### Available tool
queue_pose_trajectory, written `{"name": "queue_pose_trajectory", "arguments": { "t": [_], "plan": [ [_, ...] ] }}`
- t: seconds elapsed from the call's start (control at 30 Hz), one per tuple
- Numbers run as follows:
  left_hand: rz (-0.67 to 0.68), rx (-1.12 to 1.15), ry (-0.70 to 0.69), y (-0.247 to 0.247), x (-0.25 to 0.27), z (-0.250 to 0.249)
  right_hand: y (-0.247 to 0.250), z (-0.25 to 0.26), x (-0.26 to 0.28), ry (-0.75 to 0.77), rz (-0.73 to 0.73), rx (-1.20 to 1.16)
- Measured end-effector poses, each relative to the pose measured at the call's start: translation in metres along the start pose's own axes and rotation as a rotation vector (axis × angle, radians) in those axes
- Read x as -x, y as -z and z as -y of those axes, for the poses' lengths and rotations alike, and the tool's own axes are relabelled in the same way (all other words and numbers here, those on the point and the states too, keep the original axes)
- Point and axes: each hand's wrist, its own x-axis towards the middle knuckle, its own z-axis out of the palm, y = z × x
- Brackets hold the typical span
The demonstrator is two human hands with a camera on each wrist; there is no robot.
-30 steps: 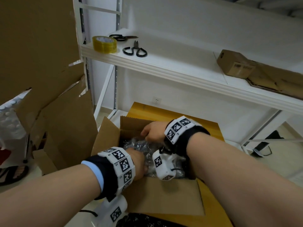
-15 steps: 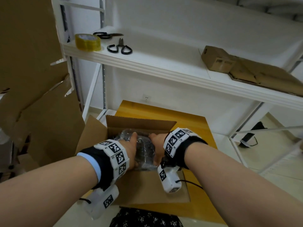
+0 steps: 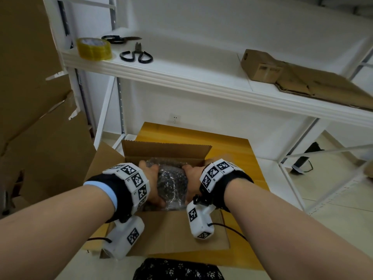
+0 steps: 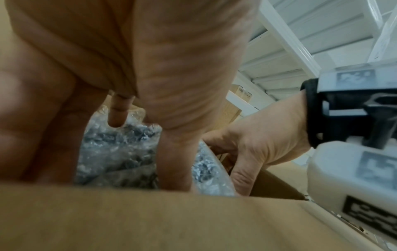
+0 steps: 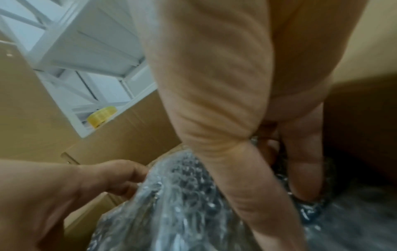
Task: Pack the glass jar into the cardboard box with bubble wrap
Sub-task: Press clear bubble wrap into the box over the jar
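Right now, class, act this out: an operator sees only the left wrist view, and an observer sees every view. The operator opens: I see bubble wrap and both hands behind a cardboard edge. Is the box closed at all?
Observer: No. In the head view the cardboard box is open: its far flap stands up and its near flap folds out toward the person.
Operator: How is the wrap held?
Observer: The left hand and right hand each grip one side of the bubble-wrapped bundle inside the box.
Operator: Any tape in sight?
Observer: Yes, a yellow tape roll lies on the white shelf above, beside two pairs of scissors.
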Motion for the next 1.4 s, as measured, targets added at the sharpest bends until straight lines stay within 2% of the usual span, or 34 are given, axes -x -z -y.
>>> {"name": "queue_pose_trajectory", "arguments": {
  "t": [0.13, 0.37, 0.53, 0.67, 0.83, 0.93, 1.07, 1.2, 1.33, 1.4],
  "plan": [
    [-0.004, 0.026, -0.012, 0.002, -0.004, -0.002, -0.018, -0.004, -0.025, 0.022, 0.01, 0.032],
    [0.042, 0.014, -0.003, 0.009, -0.008, 0.002, 0.022, -0.018, 0.027, 0.006, 0.115, -0.241],
    [0.03, 0.068, 0.004, 0.009, -0.008, -0.004, 0.03, -0.018, 0.026, 0.035, 0.153, -0.31],
    [0.034, 0.058, 0.006, 0.006, -0.004, -0.003, 0.032, -0.011, 0.018, 0.064, 0.169, -0.304],
    [0.083, -0.072, -0.019, 0.012, -0.003, 0.0, 0.03, -0.005, 0.014, 0.101, 0.218, -0.24],
    [0.143, -0.027, -0.074, 0.014, -0.006, 0.003, 0.026, -0.003, 0.006, 0.099, 0.219, -0.234],
    [0.234, 0.067, -0.073, 0.017, -0.007, 0.009, 0.025, 0.002, 0.004, 0.08, 0.205, -0.184],
    [0.226, 0.054, -0.08, 0.014, -0.008, 0.009, 0.031, 0.0, -0.002, 0.104, 0.284, -0.232],
    [0.228, 0.05, -0.079, 0.014, -0.008, 0.009, 0.048, -0.004, -0.001, 0.096, 0.263, -0.051],
    [0.211, 0.049, -0.062, 0.015, -0.007, 0.009, 0.043, -0.005, 0.003, 0.1, 0.25, -0.042]
  ]
}}
